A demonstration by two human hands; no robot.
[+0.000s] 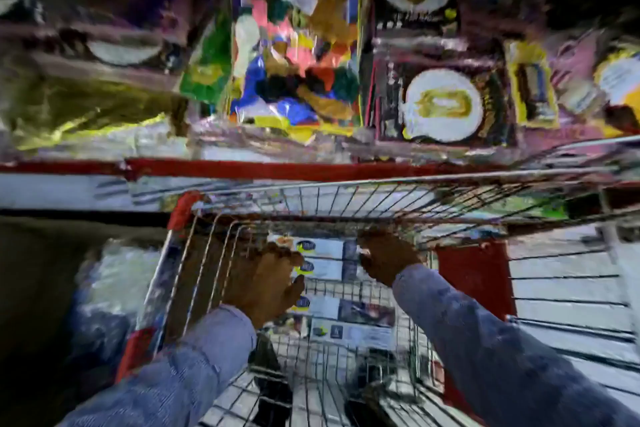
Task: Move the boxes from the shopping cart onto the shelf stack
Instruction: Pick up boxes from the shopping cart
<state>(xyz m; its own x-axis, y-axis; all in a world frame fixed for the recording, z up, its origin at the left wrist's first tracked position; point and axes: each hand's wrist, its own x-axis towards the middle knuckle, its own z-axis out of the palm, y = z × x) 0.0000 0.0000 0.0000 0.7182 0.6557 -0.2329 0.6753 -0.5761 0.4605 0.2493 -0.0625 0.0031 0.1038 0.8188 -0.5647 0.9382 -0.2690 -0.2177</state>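
Observation:
A wire shopping cart with red corner guards stands in front of me. Inside it lie several white boxes with blue and yellow logos, stacked at the far end, and more boxes lower down. My left hand reaches into the cart and presses against the left end of the upper boxes. My right hand clasps their right end. Both arms wear blue sleeves. The picture is blurred, so the finger contact is not sharp.
Beyond the cart runs a shelf with a red edge. On it stand dark boxes picturing white plates, a bag of colourful items and a yellow package. Plastic-wrapped goods lie left of the cart.

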